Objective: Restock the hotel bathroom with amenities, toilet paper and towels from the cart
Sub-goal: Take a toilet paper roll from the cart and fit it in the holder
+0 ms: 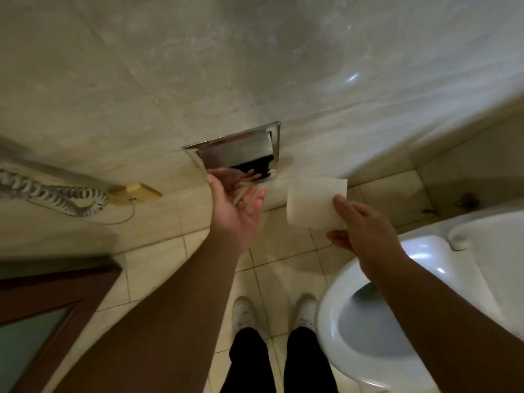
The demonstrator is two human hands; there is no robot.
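Standing at the recessed holder (235,148) in the wall (141,66), loading a fresh roll (312,202). Gripping the roll in the right hand (365,228), thumb on its near side and fingers (337,239) curled beneath, holding it in the air just right of the holder and above the floor (283,251), not touching either. Reaching with the left hand (235,205), palm up and fingers (249,177) spread, under the holder's steel flap (241,147); pinching nothing, though something thin and pale, perhaps a spindle, seems to be lying across the palm, too blurred to say. Risking, from here: letting the flap drop shut before the roll is in, since only loose fingertips are under it; fumbling the one-handed grip, sending the roll toward the open toilet (382,307) close on the right, ruining it; jamming it against the frame if presented crooked. Pointing the roll's long axis roughly level, running left to right along the wall, one end facing the holder's opening; matching the slot's width, probably, needing only a sideways slide and a slight tuck inward.
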